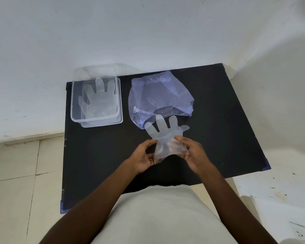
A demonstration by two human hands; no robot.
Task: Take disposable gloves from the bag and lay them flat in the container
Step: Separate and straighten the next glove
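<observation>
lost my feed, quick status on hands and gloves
Left hand and right hand both pinching one clear glove at its cuff, above the black mat. One glove flat in container. Purple bag beside it; path clear.

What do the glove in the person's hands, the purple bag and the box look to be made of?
Glove: thin, cloudy plastic film, apparently; the hands show through and it crumples at the cuff.
Bag: thin lilac plastic, wrinkled, glossy and see-through.
Box: clear rigid plastic, probably; straight walls, and a glove inside shows through.
</observation>
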